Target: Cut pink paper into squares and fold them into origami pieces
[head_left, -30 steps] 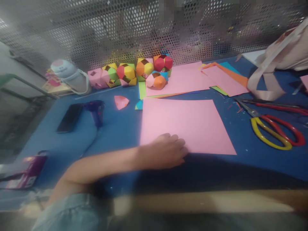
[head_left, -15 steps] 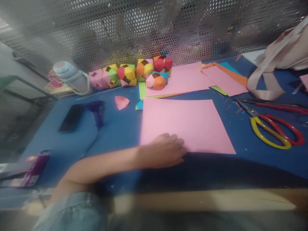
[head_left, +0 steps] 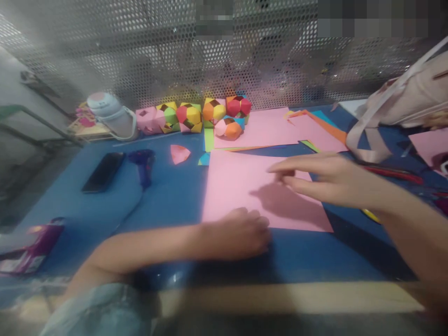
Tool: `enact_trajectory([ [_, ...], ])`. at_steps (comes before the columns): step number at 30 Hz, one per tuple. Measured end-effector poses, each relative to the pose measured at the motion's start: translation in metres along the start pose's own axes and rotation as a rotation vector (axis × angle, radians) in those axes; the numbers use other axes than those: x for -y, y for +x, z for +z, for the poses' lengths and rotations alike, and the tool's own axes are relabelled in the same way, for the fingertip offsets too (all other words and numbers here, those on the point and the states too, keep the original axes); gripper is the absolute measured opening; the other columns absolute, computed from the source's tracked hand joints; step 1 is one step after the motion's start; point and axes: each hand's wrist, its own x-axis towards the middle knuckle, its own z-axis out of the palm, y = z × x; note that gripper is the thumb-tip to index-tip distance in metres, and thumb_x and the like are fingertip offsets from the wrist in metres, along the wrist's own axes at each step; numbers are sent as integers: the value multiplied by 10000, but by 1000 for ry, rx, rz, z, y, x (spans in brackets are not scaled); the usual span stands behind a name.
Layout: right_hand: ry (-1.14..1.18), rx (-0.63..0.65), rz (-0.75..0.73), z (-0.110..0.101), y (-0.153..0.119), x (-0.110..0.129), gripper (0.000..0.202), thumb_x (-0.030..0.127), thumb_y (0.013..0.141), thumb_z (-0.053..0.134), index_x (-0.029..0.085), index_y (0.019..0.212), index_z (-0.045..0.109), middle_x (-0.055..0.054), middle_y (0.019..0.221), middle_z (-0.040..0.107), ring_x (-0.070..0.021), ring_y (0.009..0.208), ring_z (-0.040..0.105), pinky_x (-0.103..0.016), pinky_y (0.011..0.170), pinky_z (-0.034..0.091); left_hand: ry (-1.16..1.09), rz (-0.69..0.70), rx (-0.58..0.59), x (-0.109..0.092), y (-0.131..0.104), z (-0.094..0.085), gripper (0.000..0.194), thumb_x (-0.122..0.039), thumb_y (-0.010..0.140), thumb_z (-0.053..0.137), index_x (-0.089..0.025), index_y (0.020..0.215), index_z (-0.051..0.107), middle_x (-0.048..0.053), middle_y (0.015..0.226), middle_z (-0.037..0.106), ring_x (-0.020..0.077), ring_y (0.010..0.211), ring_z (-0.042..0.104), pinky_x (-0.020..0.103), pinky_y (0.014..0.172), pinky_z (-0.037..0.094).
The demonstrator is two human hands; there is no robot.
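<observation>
A sheet of pink paper (head_left: 231,186) lies flat on the blue tabletop in front of me. My left hand (head_left: 238,233) rests on its near edge, palm down and fingers curled into a loose fist; nothing shows poking out of it. Above the sheet's right half hangs my right hand (head_left: 315,179), casting a shadow on the paper. Its index finger and thumb stretch out apart, with nothing visible between them, while the other fingers are partly hidden. Beneath the right wrist, only a bit of the scissors' yellow handle (head_left: 371,215) shows.
Folded colourful paper balls (head_left: 189,116) line the back beside a pale bottle (head_left: 112,116). More coloured sheets (head_left: 262,128) lie behind the pink one. A phone (head_left: 104,172) and a purple glue gun (head_left: 143,168) with a cord are leftward. A red-handled tool (head_left: 395,174) and bag (head_left: 413,93) sit right.
My right hand has come in from the right over the pink sheet, covering most of the scissors. The left fist stays on the near edge. The view has shifted slightly.
</observation>
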Motion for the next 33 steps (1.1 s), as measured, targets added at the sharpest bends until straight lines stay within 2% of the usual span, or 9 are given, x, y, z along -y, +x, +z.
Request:
enact_trajectory([
  [2,-58,149,43,22,20,-17,282,223,834,508,205,1048,690,-54,975,710,-216,871,654,-343,804,512,5,1,4,-4,0,0,251,-355,926,478,-150,877,616,93,874,585,211,806,539,330,613,409],
  [5,-86,167,233,57,49,-45,298,158,789,509,137,1030,684,-131,1125,668,-286,1089,577,-422,978,412,33,-8,9,-10,-1,0,249,-356,919,494,-145,897,625,96,888,588,215,816,538,328,615,415],
  [11,-8,111,298,85,73,-61,414,203,760,561,181,1172,599,-81,1060,680,-213,935,613,-321,833,466,160,-10,-36,-19,-6,0,289,-357,936,452,-133,1004,622,127,992,615,219,841,557,340,650,422],
  [14,34,110,311,83,73,-61,395,235,753,556,171,1141,595,-55,933,679,-186,809,609,-291,735,467,180,-40,-46,-23,-7,0,318,-394,932,453,-135,1003,623,133,1003,625,222,838,564,346,662,424],
  [18,86,157,296,70,66,-64,162,298,761,513,183,788,624,-13,765,628,-160,711,560,-272,663,438,133,-63,-62,-21,-7,0,320,-436,909,495,-146,927,628,96,889,625,211,795,564,336,654,421],
  [21,91,174,354,54,55,-69,200,338,750,485,193,630,549,18,604,519,-136,579,477,-257,541,374,107,-93,-64,-16,-5,0,319,-442,892,528,-140,898,633,84,829,631,192,734,556,328,640,414],
  [25,123,217,522,33,38,-79,158,336,675,516,203,593,496,43,544,439,-115,520,406,-239,472,304,106,-156,-93,-9,-3,6,355,-466,899,502,-138,907,638,123,937,659,217,787,568,350,657,415],
  [29,190,305,553,28,35,-78,217,388,637,588,204,582,485,45,549,457,-109,516,408,-239,469,320,95,-156,-82,-7,0,8,336,-456,897,514,-144,896,641,121,954,655,228,828,562,356,675,413],
  [33,271,113,606,39,50,-63,218,409,693,596,193,721,594,16,649,569,-125,575,494,-239,506,388,62,-143,-54,-6,1,6,317,-443,906,504,-155,873,632,93,887,639,216,793,551,352,677,403],
])
